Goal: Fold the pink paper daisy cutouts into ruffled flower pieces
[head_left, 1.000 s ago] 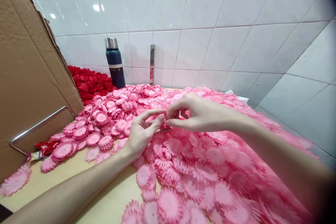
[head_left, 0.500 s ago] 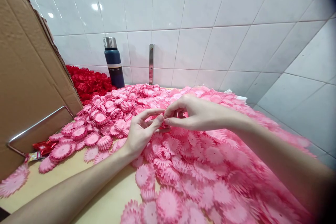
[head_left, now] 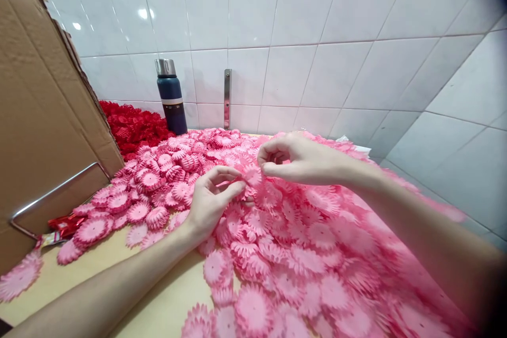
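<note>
Pink scalloped fabric petals (head_left: 253, 309) lie in a wide heap over the table, many with a small hole in the middle. Above the middle of the heap my left hand (head_left: 216, 195) has thumb and fingertips pressed together on something I cannot make out. To its right, a little higher, my right hand (head_left: 291, 158) pinches with thumb and forefinger at the edge of a pale pink petal piece (head_left: 252, 174) that shows between the hands. The fingertips of the two hands are apart.
A cardboard box (head_left: 51, 90) with a metal wire handle (head_left: 55, 193) stands at the left. Behind are red petals (head_left: 137, 127) and a dark blue bottle (head_left: 172, 100) near the tiled wall. A red wrapper (head_left: 67, 225) lies by the box on the yellow table (head_left: 166, 296).
My right hand has moved up and to the right, away from my left hand, and a pink petal piece now shows between them. My left hand has hardly moved.
</note>
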Available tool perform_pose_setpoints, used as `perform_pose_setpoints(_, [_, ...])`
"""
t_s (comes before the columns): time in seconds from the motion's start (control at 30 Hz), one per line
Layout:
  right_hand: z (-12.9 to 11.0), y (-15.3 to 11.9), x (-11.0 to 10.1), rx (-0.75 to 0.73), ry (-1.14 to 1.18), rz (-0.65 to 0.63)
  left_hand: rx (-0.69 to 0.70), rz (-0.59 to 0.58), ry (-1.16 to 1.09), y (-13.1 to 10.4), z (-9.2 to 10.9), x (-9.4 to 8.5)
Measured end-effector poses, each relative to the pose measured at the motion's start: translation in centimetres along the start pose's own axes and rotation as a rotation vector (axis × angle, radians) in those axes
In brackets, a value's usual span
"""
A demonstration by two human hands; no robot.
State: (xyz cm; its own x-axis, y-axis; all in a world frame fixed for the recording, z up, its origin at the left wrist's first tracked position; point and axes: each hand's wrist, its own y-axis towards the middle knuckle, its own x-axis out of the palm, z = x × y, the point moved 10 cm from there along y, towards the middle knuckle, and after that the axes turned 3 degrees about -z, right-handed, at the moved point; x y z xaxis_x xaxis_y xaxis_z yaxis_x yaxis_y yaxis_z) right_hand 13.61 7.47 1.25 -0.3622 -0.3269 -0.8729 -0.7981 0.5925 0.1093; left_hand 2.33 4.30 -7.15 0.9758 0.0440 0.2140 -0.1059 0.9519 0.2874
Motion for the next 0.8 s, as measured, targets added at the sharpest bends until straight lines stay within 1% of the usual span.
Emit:
perform_pose_setpoints(0.1, [-0.7,0.0,0.6,-0.017,0.024,-0.037,0.02,0.031,0.06,0.0,0.4,-0.4])
perform_pose_setpoints(0.27, [-1.4,0.2,1.1,-0.09,-0.074,-0.001,0.037,0.067,0.114,-0.1,0.8,-0.6])
perform_pose_setpoints(0.37, [-1.3,0.3,1.2,-0.121,-0.114,0.006,0.0,0.03,0.119,-0.1,0.4,-0.1])
perform_pose_setpoints(0.43, [-1.2,0.3,0.8,-0.116,-0.125,0.04,-0.004,-0.015,0.112,-0.1,0.2,0.4])
perform_pose_setpoints(0.5, [-1.2,0.2,0.5,-0.096,-0.116,0.074,0.015,-0.03,0.13,-0.1,0.3,0.6])
perform_pose_setpoints(0.67, [-2.0,0.1,1.4,-0.069,-0.057,0.104,0.081,0.052,0.224,-0.2,1.3,0.1])
perform_pose_setpoints(0.73, [-2.4,0.0,1.7,-0.073,-0.054,0.117,0.102,0.055,0.24,-0.1,1.6,0.0])
perform_pose_setpoints(0.8, [-2.4,0.0,1.8,-0.063,0.008,0.105,0.099,0.063,0.239,0.2,1.4,-0.4])
